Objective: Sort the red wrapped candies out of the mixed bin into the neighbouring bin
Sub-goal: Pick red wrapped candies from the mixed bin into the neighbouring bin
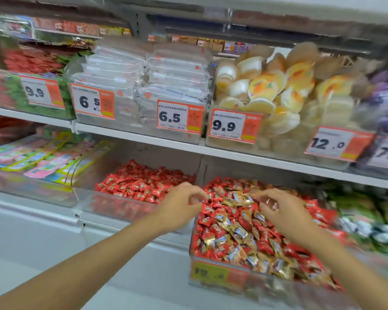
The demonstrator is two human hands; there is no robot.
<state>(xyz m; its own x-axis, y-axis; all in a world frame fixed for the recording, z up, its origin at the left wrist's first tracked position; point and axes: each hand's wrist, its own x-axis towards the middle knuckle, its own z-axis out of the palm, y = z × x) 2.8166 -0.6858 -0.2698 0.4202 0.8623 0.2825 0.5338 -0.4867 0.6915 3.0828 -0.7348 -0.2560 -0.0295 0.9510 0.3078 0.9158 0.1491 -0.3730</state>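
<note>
The mixed bin on the lower shelf holds red candies and gold-wrapped candies heaped together. To its left, the neighbouring bin holds only red wrapped candies. My left hand hovers at the divide between the two bins, fingers loosely curled, with a gap between thumb and fingertips beside the mixed bin's left edge. Above the middle of the mixed bin, my right hand has its fingers curled around a shiny reddish wrapper. The view is blurred.
The upper shelf juts out above both bins, carrying price tags, clear packets and jelly cups. Pink and green packets lie left of the red bin. Green and white packs lie to the right.
</note>
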